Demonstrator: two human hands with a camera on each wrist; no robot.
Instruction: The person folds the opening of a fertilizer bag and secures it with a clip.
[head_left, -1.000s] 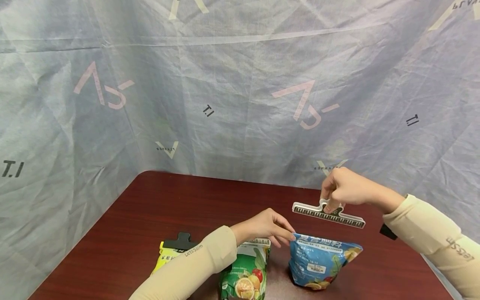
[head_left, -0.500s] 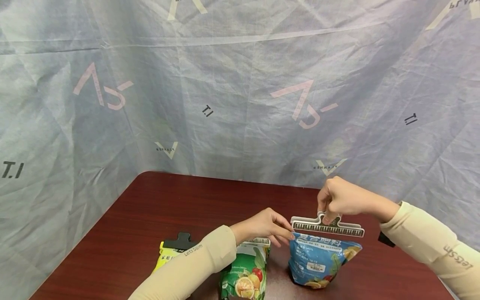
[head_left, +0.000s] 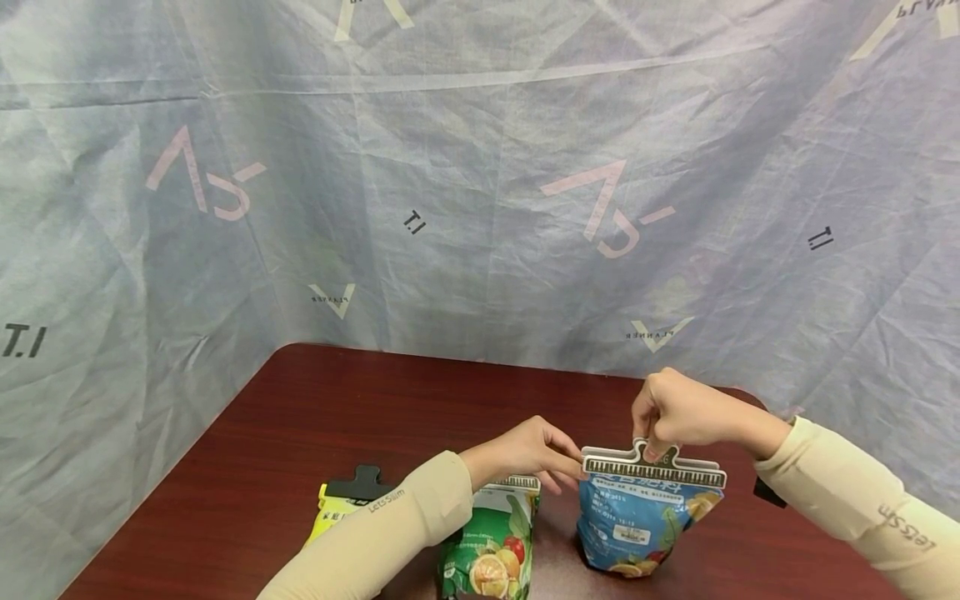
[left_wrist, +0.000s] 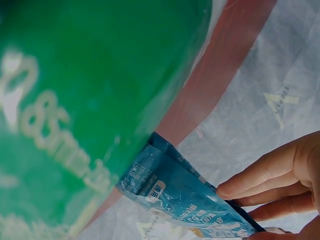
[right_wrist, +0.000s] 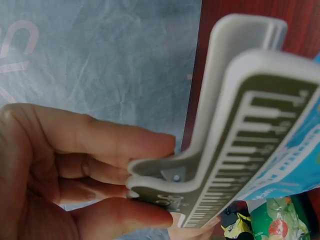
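In the head view my right hand pinches the handles of a wide white bag clip with a piano-key pattern. The clip lies along the top edge of a blue fertilizer-style bag with fruit printed on it. Seen from the right wrist, thumb and fingers squeeze the clip's handles, and its two bars stand apart. My left hand pinches the bag's upper left corner; the left wrist view shows its fingers at the edge of the blue bag.
Left of the blue bag stands a green bag with a similar clip on top, partly behind the left sleeve. Farther left is a yellow bag with a black clip. All stand on a dark red table before a grey cloth.
My right hand has come down with the clip from above the blue bag to its top edge, and the clip has levelled out. The left hand has stayed at the corner.
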